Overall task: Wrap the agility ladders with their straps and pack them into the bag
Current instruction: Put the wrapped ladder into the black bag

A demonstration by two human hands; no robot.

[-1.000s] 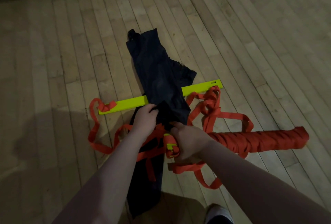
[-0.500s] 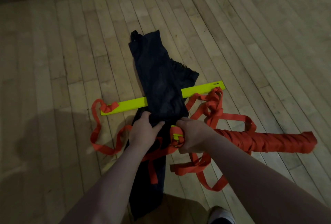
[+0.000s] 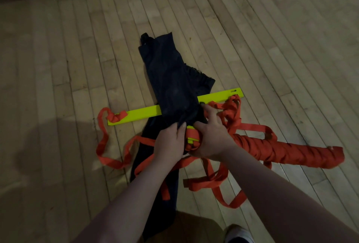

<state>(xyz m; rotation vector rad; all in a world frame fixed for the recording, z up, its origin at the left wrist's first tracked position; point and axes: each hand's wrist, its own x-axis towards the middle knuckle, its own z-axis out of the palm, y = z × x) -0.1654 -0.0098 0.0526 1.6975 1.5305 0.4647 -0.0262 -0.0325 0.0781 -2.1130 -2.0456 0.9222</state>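
A long dark bag [image 3: 171,79] lies on the wooden floor, running away from me. My left hand [image 3: 172,141] grips the bag's edge near its middle. A ladder bundle wrapped in orange strap [image 3: 287,149] lies to the right, its left end at the bag. My right hand [image 3: 210,137] holds that end, fingers spread toward the bag's fabric. A loose yellow rung [image 3: 139,114] lies crosswise under the bag, with loose orange straps [image 3: 211,181] trailing around it.
The wooden plank floor [image 3: 58,58] stretches all around. A tangle of orange strap [image 3: 231,110] sits by the rung's right end. A shoe [image 3: 239,235] shows at the bottom edge, below the bag's near end.
Both hands have shifted slightly away from me along the bag. My right hand has brought the bundle's left end closer to the bag fabric that my left hand holds.
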